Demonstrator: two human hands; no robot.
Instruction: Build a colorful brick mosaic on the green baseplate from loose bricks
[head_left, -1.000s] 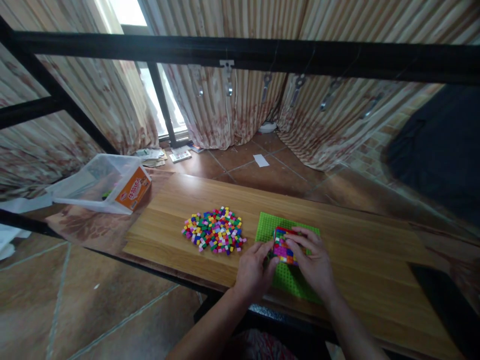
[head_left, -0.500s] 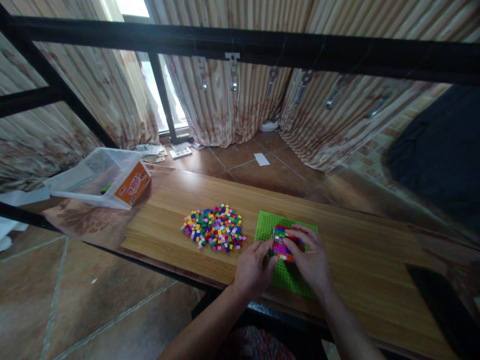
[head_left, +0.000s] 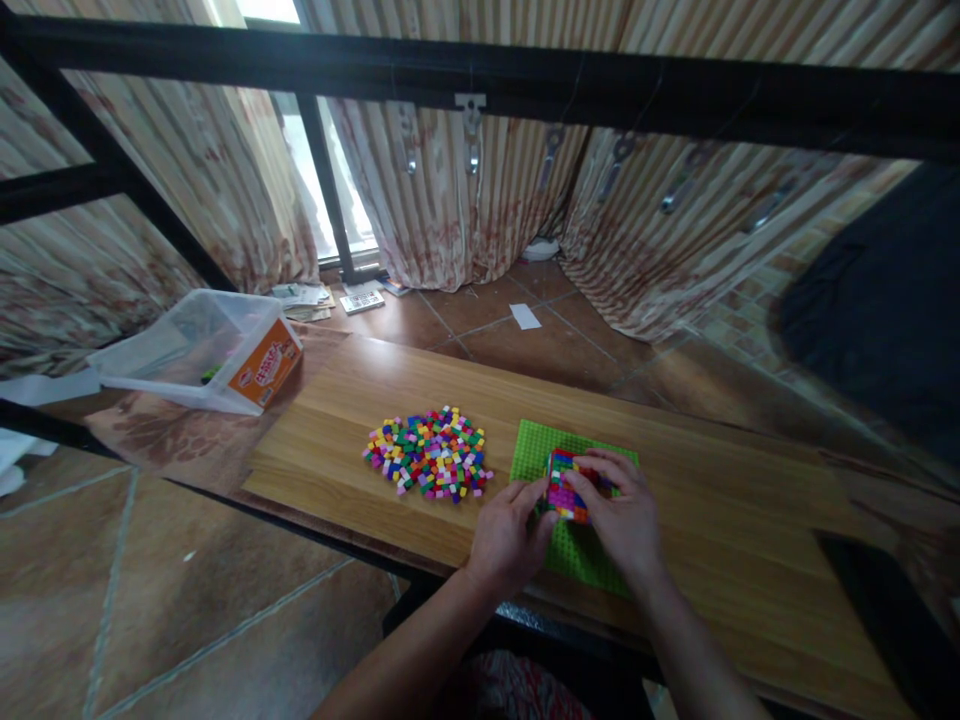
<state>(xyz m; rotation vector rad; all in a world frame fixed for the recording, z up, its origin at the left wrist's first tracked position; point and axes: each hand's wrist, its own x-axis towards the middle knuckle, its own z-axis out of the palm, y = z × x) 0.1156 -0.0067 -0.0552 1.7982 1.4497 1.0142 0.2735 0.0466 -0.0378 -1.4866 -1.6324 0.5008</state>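
A small block built of coloured building bricks (head_left: 562,494) stands on the green baseplate (head_left: 536,440), right of the middle of the wooden board. My left hand (head_left: 511,530) grips the block's left side and near corner with its fingers and thumb. From the right, my right hand (head_left: 621,505) is closed over the block, thumb on the top and fingers along the far and right side. These fingers hide part of the block, and any loose brick between them cannot be made out. Left of the baseplate lies a pile of loose coloured bricks (head_left: 431,455).
A clear plastic box (head_left: 180,345) with an orange label stands at the board's left end. A dark flat object (head_left: 885,610) lies at the right end. The wooden board (head_left: 360,375) lies below a black metal bar (head_left: 337,60) with hanging hooks. Papers lie on the floor beyond.
The view has shifted very slightly. Both hands stay at the brick block, with the right thumb moved a little to the left across its top.
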